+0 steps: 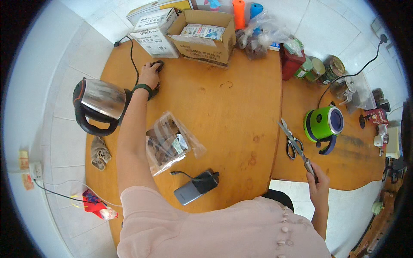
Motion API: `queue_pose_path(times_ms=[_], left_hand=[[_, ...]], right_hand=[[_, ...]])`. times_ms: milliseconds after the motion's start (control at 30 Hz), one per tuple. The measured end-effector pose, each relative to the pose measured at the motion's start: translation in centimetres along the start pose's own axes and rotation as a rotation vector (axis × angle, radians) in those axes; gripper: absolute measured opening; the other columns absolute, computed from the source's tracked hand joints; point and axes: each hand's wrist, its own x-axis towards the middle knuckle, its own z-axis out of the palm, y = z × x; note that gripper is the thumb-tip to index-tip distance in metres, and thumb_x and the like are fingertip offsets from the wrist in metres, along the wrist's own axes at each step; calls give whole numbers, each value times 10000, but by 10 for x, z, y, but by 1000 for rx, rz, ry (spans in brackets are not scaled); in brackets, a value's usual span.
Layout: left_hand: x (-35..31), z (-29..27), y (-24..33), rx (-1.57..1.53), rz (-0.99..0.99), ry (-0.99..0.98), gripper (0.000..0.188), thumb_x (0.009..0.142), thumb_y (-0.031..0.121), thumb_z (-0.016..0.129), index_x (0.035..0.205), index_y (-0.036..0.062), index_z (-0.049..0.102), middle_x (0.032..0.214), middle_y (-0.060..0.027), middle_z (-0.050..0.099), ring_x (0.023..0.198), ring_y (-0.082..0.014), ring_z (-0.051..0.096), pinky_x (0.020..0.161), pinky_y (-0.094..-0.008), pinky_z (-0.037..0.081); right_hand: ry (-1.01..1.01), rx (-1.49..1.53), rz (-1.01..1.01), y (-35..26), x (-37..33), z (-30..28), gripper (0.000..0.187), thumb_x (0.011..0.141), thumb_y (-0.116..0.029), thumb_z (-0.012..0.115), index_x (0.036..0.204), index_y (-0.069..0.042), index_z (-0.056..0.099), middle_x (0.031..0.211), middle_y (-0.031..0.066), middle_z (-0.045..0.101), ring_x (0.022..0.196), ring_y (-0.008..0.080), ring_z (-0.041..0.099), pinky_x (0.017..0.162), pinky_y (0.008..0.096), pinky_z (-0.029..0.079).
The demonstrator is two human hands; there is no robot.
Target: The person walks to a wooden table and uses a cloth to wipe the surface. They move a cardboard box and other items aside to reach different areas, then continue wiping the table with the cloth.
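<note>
My left hand [150, 76], with a dark band at its wrist, reaches to the far left of the table. Its fingers are curled over the edge of a black object [159, 65], mostly hidden under the hand. A steel kettle [103, 99] with a black handle stands to the left of that forearm. On the right, my right hand [318, 184] grips the dark handle of a knife [298, 146], blade pointing away and to the left. Scissors [294, 150] with dark loop handles lie beneath and beside the blade. A green kettle [319, 123] stands beyond them.
A clear plastic bag of dark pieces [167, 144] and a grey power bank [191, 193] lie before me. Boxes [202, 41] stand at the back, jars [316, 69] at the back right. A grey cloth [100, 153] lies at the left edge; a black cord [132, 56] runs near my left hand.
</note>
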Motion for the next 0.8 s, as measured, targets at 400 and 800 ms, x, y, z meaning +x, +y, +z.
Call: queue_pose_path(times_ms=[400,800], left_hand=[[-65,-52,122,-39,433,-414,638,826,-13,458,1450,120,431,1537,-216,273,1367,-476,308,1141,-498,292],[-133,-63,247,-167,648,-375,547,777,-54,570,1316,36,552,1452,-187,415,1314,-385,418,1074,-411,397]], right_hand=[[-73,-55,-100,-9,-2,17,291,924,-52,617,1210,7,619,851,70,640,663,114,537,602,248,442],[-66,188,-190,10,38,31,343,936,-105,607,1267,-28,564,898,36,597,762,106,521,685,243,430]])
